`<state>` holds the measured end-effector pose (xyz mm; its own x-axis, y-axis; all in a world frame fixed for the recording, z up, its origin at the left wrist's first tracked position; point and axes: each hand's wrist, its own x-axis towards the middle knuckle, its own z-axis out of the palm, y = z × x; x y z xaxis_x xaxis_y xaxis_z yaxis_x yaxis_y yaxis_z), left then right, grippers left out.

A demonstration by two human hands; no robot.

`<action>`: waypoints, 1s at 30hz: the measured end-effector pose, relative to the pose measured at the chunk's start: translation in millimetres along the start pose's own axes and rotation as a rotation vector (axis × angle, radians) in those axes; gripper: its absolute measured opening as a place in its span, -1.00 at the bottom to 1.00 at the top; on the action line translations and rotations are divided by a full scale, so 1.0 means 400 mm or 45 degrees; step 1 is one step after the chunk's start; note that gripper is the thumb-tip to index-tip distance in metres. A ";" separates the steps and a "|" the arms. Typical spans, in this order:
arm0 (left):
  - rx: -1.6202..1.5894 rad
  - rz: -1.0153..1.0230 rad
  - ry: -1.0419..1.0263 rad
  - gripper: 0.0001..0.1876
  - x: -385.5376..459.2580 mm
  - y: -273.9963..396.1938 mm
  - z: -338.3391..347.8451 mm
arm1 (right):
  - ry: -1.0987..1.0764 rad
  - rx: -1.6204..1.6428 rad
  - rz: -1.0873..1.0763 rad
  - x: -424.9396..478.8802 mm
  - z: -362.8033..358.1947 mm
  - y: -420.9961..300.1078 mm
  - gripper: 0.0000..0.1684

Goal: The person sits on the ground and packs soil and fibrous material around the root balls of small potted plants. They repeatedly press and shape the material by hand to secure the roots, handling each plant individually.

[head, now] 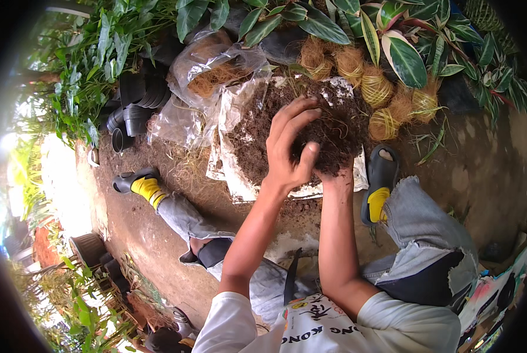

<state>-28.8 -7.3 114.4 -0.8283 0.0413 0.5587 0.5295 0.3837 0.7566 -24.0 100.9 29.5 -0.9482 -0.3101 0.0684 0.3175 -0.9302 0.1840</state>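
My left hand (290, 141) curves its fingers over the side of a dark clump of soil and roots (336, 132). Soil clings to its fingertips. From below, my right hand (340, 174) supports the same clump, which hides most of its fingers. Thin stems with a few leaves (296, 84) rise just beyond the left fingertips; whether they grow from the clump I cannot tell. Under both hands, loose dark soil (250, 145) is heaped on a flattened white sack (228, 132).
Several coir-wrapped bundles tied with yellow string (376, 86) stand at the upper right. A clear plastic bag of coir fibre (215, 75) lies left of them, near stacked black plastic pots (135, 119). Leafy plants (409, 57) border the back. My shoes (381, 176) flank the sack.
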 end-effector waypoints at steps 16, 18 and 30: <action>0.415 0.265 -0.299 -0.81 0.014 0.006 0.007 | 0.413 -0.087 -0.038 0.013 0.091 0.013 -0.63; 0.399 0.248 -0.304 -0.75 0.014 0.019 0.007 | 0.453 -0.059 -0.088 0.003 0.081 0.020 -0.60; 0.102 0.150 -0.223 -0.33 0.053 0.036 -0.077 | 0.247 -1.234 0.248 -0.016 0.119 0.000 -0.43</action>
<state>-33.3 -29.2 147.5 -0.7843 0.2468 0.5691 0.6142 0.4383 0.6563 -17.7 112.1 76.0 -0.8925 -0.4200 -0.1645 0.4067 -0.5916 -0.6961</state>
